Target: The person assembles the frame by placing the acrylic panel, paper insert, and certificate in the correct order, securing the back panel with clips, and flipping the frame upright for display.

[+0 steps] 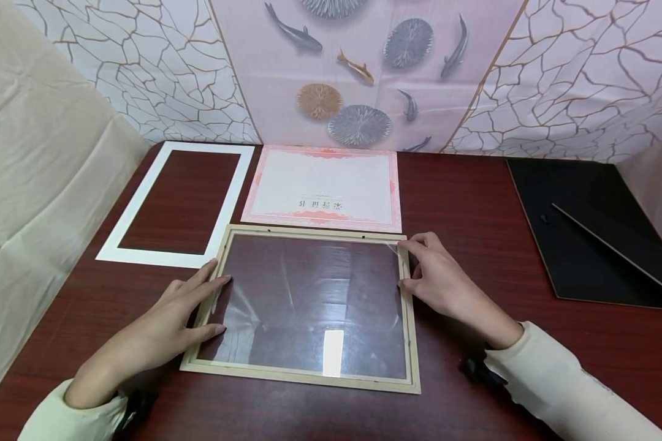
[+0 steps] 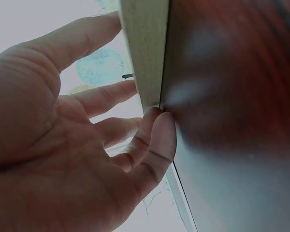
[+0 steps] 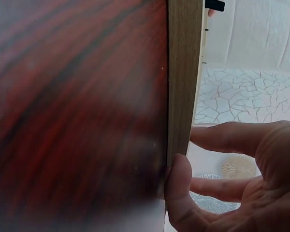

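Note:
A light wooden picture frame (image 1: 303, 375) with a glass pane (image 1: 309, 300) lies flat on the dark red table (image 1: 463, 196). My left hand (image 1: 182, 312) rests on the frame's left rail with its fingers straight and its fingertips on the glass. In the left wrist view the left hand (image 2: 63, 145) touches the frame (image 2: 145, 48) edge. My right hand (image 1: 441, 282) arches over the right rail, index tip at the far right corner. The right wrist view shows the thumb (image 3: 181, 193) against the frame (image 3: 183, 72) outer side and fingers on the other side.
A red-bordered certificate (image 1: 325, 184) lies just behind the frame, with a white mat board (image 1: 154, 257) to its left. A black backing board (image 1: 579, 257) with a thin dark strip lies at the right. Cream cloth (image 1: 33, 184) drapes on the left, patterned backdrop behind.

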`<state>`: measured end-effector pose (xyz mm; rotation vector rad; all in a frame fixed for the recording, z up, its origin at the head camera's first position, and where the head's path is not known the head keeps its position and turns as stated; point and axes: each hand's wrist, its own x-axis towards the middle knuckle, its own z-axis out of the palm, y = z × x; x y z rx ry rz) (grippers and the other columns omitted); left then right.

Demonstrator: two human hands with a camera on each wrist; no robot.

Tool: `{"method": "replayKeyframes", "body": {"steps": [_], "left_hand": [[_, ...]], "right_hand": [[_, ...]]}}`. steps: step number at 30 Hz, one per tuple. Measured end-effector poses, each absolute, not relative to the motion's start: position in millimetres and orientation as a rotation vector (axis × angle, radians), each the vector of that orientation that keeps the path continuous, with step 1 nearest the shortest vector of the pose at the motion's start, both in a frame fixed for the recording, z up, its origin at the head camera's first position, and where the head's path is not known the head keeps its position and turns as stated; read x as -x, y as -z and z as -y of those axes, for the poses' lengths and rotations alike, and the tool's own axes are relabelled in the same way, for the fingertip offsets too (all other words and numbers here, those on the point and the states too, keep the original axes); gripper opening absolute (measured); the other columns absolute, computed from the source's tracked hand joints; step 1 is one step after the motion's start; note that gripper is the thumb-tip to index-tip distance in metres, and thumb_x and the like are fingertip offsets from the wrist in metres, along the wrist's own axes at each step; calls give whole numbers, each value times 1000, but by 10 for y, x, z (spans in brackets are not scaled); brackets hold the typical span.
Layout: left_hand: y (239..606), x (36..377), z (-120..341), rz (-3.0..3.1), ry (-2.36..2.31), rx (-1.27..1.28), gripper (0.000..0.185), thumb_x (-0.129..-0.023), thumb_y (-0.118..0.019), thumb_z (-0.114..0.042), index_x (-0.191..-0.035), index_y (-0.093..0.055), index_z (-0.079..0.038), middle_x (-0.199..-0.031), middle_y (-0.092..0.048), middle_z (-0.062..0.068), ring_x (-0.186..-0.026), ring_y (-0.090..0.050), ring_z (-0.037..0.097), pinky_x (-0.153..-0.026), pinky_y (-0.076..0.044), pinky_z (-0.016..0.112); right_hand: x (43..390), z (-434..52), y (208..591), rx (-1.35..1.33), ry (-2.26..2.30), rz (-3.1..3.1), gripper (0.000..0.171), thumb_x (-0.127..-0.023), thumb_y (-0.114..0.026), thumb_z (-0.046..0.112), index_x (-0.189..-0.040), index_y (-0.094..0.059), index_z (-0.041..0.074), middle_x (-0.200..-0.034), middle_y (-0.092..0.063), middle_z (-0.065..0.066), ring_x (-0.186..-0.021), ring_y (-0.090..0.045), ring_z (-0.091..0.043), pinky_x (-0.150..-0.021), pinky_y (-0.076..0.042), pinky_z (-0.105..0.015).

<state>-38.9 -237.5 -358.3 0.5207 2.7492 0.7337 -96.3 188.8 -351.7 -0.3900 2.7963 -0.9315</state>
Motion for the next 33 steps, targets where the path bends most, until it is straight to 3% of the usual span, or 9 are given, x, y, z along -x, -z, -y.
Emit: {"method": "replayKeyframes", "body": {"steps": [6, 9, 13, 21, 28, 33], "left_hand": [[3576, 434, 2374, -2764, -762, -535, 73, -94, -80, -27, -157, -47, -11, -170, -26, 26, -129, -47, 44, -99, -49, 60], [3565, 469, 2391, -2779, -789, -547, 71, -94, -80, -25, -156, -48, -10, -169, -29, 27, -137, -45, 52, -104, -45, 66], [3556, 521, 2444, -2821, -823, -564, 69, -93, -81, -21, -153, -50, -9, -166, -35, 27, -138, -46, 54, -105, -42, 67], [3623, 681, 2603, -3054, -759, -670, 67, -85, -86, -10, -145, -56, -1, -148, -54, 30, -131, -51, 52, -103, -40, 67], [3691, 843, 2765, -3134, -577, -723, 70, -83, -87, -9, -145, -56, -1, -151, -50, 29, -130, -47, 52, -99, -44, 67], [3692, 978, 2957, -3037, -710, -653, 67, -85, -86, -10, -144, -55, 2, -150, -49, 31, -132, -44, 56, -103, -38, 67]], "right_hand": [[930, -1934, 3508, 442, 920, -2803, 63, -84, -74, -6, -144, -55, -9, -141, -48, -27, -80, -62, -16, -72, -49, -27], [903, -1959, 3502, 453, 925, -2798, 63, -83, -75, -6, -144, -55, -7, -141, -49, -26, -82, -63, -17, -73, -50, -28], [857, -2000, 3501, 457, 941, -2789, 66, -83, -78, -4, -144, -55, -5, -142, -50, -26, -86, -67, -19, -76, -52, -33], [767, -2062, 3489, 492, 960, -2769, 62, -85, -81, 2, -143, -58, 1, -145, -52, -22, -90, -70, -19, -84, -55, -42], [735, -2102, 3500, 486, 979, -2765, 62, -86, -84, 8, -142, -58, 4, -146, -52, -19, -93, -70, -19, -87, -54, -45], [733, -2119, 3508, 491, 985, -2762, 62, -87, -84, 9, -143, -58, 3, -146, -52, -18, -95, -71, -20, -85, -55, -42]]}}
